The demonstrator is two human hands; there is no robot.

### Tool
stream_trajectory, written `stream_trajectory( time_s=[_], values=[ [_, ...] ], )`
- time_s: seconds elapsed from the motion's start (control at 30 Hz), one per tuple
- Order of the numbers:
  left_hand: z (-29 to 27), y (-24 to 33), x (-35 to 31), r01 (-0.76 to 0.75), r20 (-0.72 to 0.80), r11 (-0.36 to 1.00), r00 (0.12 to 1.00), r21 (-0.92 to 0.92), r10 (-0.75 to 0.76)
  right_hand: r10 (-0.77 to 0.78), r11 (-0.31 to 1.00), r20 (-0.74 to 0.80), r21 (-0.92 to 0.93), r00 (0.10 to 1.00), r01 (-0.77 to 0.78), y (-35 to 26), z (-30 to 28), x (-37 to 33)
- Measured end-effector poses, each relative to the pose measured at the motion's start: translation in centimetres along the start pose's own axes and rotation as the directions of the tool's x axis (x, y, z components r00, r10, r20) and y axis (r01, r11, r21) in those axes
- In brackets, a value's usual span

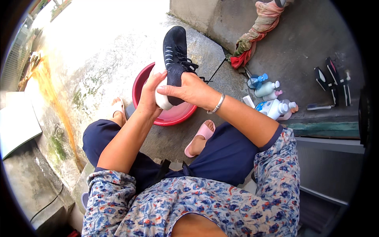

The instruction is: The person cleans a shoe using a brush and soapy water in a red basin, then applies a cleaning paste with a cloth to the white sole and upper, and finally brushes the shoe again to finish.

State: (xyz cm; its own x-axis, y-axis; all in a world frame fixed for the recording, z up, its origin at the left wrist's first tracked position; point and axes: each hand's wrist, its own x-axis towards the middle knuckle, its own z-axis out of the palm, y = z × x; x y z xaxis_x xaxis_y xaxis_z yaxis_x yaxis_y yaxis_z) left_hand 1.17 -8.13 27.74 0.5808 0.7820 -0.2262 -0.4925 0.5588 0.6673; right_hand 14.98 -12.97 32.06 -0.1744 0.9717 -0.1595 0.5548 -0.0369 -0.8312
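A black lace-up sneaker (174,51) with pale stripes and a white sole is held up in front of me, its toe pointing away. My left hand (150,93) grips it from the left, fingers curled against the white sole. From the right, my right hand (192,91) clasps the heel end, its thumb lying across towards the sole; some of its fingers are hidden by the shoe. A silvery bracelet circles that wrist. Beneath the sneaker stands a red basin (138,85), partly covered by my hands; what is inside it is hard to make out.
Several bottles, among them a blue pump bottle (257,80) and a white bottle (272,108), stand to the right. Farther right lie dark-handled brushes (334,81). A twisted cloth (260,29) hangs at the top. My feet in pink slippers (200,136) flank the basin.
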Motion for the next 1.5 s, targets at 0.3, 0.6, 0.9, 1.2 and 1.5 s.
stream_trajectory(
  time_s=[0.3,0.6,0.9,1.2,1.5],
  values=[
    [0.3,1.6,-0.9,-0.211,-0.170,0.962,0.969,-0.175,0.181,-0.304,0.950,-0.616,-0.140,0.726,0.278,-1.8,3.7,2.7],
    [-2.4,4.5,-1.9,-0.001,-0.014,0.880,1.000,-0.476,-0.006,-0.678,0.723,-0.386,-0.505,0.625,0.471,-0.7,4.9,-1.2],
    [-4.0,2.6,-3.2,0.106,0.051,0.837,0.994,-0.537,-0.094,-0.604,0.775,-0.426,-0.514,0.674,0.369,-2.3,3.8,0.1],
    [-5.6,4.8,-4.7,0.159,0.220,0.953,0.970,-0.258,-0.103,-0.443,0.855,-0.161,-0.373,0.882,0.361,-3.2,2.0,0.4],
    [-8.2,4.2,-5.1,0.228,0.149,0.917,0.971,-0.327,-0.189,-0.178,0.982,-0.349,-0.001,0.920,0.189,-1.3,1.5,2.7]
  ],
)
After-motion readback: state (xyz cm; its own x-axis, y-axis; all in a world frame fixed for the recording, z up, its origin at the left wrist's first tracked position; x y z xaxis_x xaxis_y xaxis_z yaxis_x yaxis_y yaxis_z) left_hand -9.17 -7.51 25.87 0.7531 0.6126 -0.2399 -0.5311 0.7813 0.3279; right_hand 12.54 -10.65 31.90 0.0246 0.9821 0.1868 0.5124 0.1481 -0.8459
